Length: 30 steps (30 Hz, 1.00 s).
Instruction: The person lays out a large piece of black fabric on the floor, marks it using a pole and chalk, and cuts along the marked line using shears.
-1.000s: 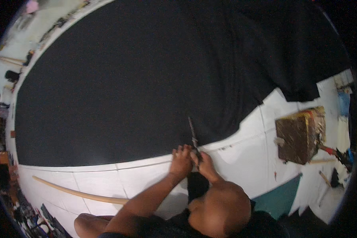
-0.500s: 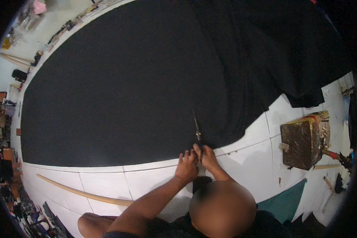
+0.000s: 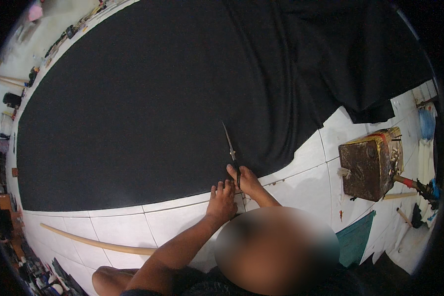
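Observation:
A wide black cloth (image 3: 123, 108) lies spread over the white tiled floor. My right hand (image 3: 248, 182) grips a pair of scissors (image 3: 231, 146) by the dark handles at the cloth's near edge. Their metal blades point away from me over the fabric and look nearly closed. Just left of it, my left hand (image 3: 222, 201) rests with fingers stretched out on the near edge of the cloth, holding nothing that I can see.
Bunched folds of the cloth run along the right. Beyond its near right edge stands a worn brown block-shaped box (image 3: 362, 170). A long wooden stick (image 3: 93, 242) lies on the tiles at near left. A green piece (image 3: 357, 239) lies at near right.
The whole view has shifted somewhat. The scissors and both hands stay at the cloth's near edge, and more of the right hand and the blades shows.

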Each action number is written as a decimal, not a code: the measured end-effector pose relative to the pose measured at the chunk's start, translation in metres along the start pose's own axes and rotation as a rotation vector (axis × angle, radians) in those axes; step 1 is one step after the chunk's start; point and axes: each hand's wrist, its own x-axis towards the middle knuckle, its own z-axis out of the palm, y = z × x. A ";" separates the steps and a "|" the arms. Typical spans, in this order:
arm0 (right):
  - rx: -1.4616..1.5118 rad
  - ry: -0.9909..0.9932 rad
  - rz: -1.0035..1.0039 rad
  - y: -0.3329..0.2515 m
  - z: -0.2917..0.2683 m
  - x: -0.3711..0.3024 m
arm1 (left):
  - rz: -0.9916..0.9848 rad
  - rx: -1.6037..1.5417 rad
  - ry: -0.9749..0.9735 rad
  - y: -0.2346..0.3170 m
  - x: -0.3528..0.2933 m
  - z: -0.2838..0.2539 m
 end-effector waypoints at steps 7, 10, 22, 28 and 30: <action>0.005 0.144 -0.138 -0.006 0.001 0.016 | -0.022 0.003 -0.115 0.006 0.005 -0.007; 0.010 0.145 -0.154 -0.005 0.004 0.016 | -0.010 0.014 -0.065 0.002 0.000 -0.001; 0.255 -0.138 -0.004 -0.042 -0.016 -0.009 | -0.082 0.195 -0.113 0.011 0.012 0.009; 0.264 -0.057 -0.032 -0.035 -0.006 0.016 | -0.069 0.099 -0.252 0.016 0.018 -0.016; 0.258 -0.056 -0.030 -0.054 -0.006 0.019 | -0.046 0.143 -0.194 0.010 0.015 -0.003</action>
